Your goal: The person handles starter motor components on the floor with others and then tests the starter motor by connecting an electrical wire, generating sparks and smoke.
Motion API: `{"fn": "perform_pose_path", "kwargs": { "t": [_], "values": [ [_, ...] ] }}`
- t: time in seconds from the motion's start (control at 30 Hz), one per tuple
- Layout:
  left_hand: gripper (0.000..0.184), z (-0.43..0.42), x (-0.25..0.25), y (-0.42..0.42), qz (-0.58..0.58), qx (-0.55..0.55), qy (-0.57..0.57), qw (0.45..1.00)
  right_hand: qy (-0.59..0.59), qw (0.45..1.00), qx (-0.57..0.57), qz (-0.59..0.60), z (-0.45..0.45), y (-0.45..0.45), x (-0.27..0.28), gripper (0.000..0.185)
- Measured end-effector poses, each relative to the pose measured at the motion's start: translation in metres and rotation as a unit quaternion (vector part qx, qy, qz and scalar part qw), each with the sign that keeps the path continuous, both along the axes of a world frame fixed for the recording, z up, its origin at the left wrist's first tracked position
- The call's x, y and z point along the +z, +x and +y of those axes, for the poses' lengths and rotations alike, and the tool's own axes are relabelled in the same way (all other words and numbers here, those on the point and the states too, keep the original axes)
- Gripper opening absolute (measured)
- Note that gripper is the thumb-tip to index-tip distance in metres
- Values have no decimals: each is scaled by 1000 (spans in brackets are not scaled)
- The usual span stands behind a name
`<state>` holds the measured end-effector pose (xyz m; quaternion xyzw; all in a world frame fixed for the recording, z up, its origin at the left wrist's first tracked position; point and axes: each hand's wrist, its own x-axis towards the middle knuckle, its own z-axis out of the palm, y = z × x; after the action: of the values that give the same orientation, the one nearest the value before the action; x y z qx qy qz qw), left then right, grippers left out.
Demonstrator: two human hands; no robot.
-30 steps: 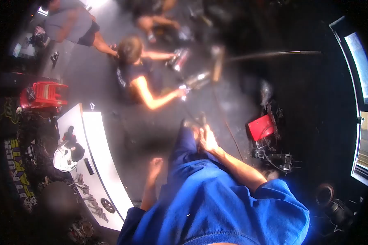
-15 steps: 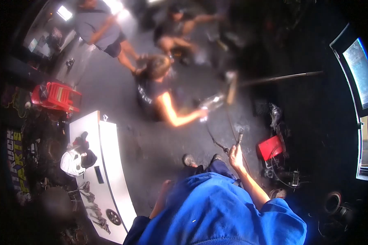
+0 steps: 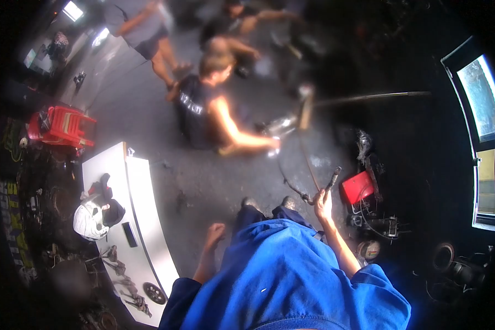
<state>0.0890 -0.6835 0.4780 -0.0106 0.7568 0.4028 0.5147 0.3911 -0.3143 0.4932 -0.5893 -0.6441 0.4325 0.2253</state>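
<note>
My right hand (image 3: 323,206) is closed around a dark hose (image 3: 300,193) with a thick, rod-shaped end (image 3: 334,179) that sticks up past my fingers. The exact kind of tool is too small to tell. Its lower part curves away to the left over the floor. On the other side of my body, my left hand (image 3: 215,235) hangs beside my leg with its fingers curled in, and no object shows in it. The white-topped table (image 3: 148,192) is the nearest thing to that hand.
Ahead, a person in a dark shirt (image 3: 195,110) crouches with an arm stretched towards a blurred metal part (image 3: 280,126). Other people are behind. A red box (image 3: 357,187) stands on the right, red plastic chairs (image 3: 69,126) on the left. A helmet (image 3: 91,220) and phone (image 3: 130,235) lie on the table.
My left hand has come out from beside my shirt into fuller view. The rod-shaped end in my right hand now leans further right. The view has shifted slightly.
</note>
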Motion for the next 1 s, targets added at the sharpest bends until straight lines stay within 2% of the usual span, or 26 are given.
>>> {"fn": "perform_pose_path", "kwargs": {
  "t": [0.07,0.23,0.3,0.33,0.43,0.5,0.53,0.6,0.7,0.8,0.9,1.0],
  "values": [
    [35,5,-6,-2,0,-4,-9,1000,-33,999,-16,37,-4,2,15,42],
    [32,8,-14,-9,39,-28,7,999,53,998,-20,-28,-5,19,-22,44],
    [30,2,-26,-13,34,-31,-1,999,39,998,-28,-32,-6,26,-31,41],
    [29,-2,-32,-11,25,5,5,1000,29,998,-35,-41,-7,28,-34,40],
    [29,-11,-50,-12,70,-16,18,997,-19,999,-47,-10,-10,30,-17,38],
    [30,-20,-67,-6,75,-33,12,997,35,997,-42,-46,-5,45,-62,38],
    [26,-14,-50,-3,55,-49,9,997,57,995,-42,-72,-10,64,-78,38],
    [21,-4,-23,9,-4,-13,92,996,80,992,-49,-81,-16,73,-75,38],
    [23,15,-19,21,29,7,-27,999,54,996,-48,-58,-20,72,-55,36],
    [21,19,-25,22,33,-75,-34,996,1,998,-47,-29,-18,68,-18,33],
    [19,24,-35,20,141,-199,-45,969,-15,998,-52,-24,-14,76,-11,31],
    [23,37,-26,32,107,-66,-17,992,-17,999,-45,-10,-5,91,-3,29]
  ]
}}
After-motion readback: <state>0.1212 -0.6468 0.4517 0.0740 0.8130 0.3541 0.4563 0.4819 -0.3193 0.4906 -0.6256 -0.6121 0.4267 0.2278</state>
